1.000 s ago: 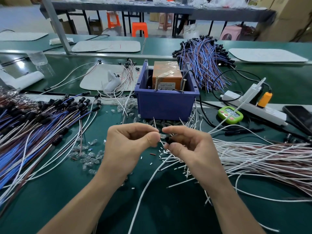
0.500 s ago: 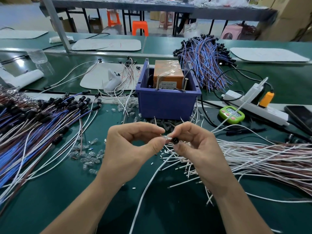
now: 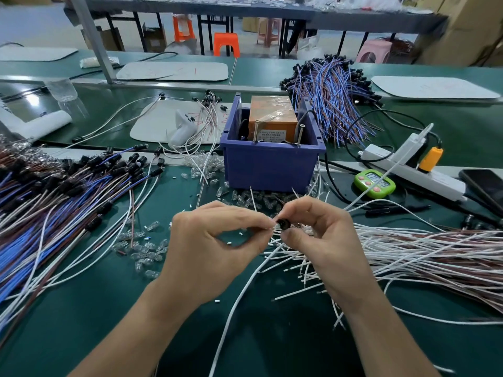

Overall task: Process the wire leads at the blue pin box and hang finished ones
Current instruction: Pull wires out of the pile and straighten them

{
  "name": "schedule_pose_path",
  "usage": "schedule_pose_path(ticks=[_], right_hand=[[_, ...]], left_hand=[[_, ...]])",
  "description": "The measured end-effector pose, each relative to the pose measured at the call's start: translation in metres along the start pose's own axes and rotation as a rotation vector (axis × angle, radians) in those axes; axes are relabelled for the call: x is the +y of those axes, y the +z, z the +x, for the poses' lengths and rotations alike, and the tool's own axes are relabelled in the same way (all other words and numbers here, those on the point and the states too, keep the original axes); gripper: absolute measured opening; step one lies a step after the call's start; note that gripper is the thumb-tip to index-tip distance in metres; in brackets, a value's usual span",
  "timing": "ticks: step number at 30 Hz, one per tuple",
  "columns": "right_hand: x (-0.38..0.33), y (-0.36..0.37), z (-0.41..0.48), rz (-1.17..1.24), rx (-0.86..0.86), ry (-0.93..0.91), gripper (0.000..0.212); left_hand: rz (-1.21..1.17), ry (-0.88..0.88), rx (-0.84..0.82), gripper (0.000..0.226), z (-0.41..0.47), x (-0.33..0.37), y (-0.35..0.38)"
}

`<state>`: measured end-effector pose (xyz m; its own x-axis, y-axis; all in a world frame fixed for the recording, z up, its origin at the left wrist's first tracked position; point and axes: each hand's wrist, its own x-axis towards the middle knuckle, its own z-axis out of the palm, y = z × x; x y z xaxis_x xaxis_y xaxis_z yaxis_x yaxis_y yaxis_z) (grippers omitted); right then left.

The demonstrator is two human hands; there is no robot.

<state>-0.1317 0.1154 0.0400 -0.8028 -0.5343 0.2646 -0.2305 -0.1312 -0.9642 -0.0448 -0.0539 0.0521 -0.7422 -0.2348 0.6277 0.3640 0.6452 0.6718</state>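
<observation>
My left hand [image 3: 215, 240] and my right hand [image 3: 324, 238] meet in front of the blue pin box [image 3: 272, 167]. The right thumb and fingers pinch a small black socket [image 3: 283, 223] on the end of a white wire lead [image 3: 239, 303] that trails down toward me. The left thumb and forefinger pinch a tiny clear bulb [image 3: 275, 226] right against the socket's mouth. Two upright screws [image 3: 300, 134] stand at the box's front rim. An orange taped block [image 3: 273, 115] sits inside the box.
Finished blue and brown leads with black sockets [image 3: 62, 191] lie spread at the left. Bare white and brown wires [image 3: 424, 254] fan out at the right. Loose clear bulbs [image 3: 144, 251] dot the mat. A green timer [image 3: 374, 183], power strip [image 3: 413, 170] and phone [image 3: 487, 186] sit right.
Both hands have risen slightly and drawn together. The clear bulb in my left fingers has come up against the black socket held by my right hand.
</observation>
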Motion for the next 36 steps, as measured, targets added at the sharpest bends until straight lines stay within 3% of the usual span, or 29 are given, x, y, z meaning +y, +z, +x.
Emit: schedule_pose_path(ticks=[11, 18, 23, 36], right_hand=[[0.0024, 0.0019, -0.0001, -0.17, 0.021, -0.054, 0.035], [0.0004, 0.0024, -0.0002, -0.178, 0.063, -0.043, 0.025], [-0.0005, 0.0005, -0.0004, -0.182, 0.046, -0.035, 0.028], [0.0017, 0.0003, -0.0017, -0.093, 0.05, -0.008, 0.024]], left_hand=[[0.097, 0.107, 0.009, 0.011, -0.0013, -0.0057, 0.0041], [0.087, -0.027, 0.041, 0.018, -0.0009, -0.0084, 0.0038], [0.055, -0.089, 0.02, 0.04, -0.0017, -0.0052, 0.0065], [-0.096, -0.22, -0.001, 0.034, -0.0047, -0.0068, 0.0083]])
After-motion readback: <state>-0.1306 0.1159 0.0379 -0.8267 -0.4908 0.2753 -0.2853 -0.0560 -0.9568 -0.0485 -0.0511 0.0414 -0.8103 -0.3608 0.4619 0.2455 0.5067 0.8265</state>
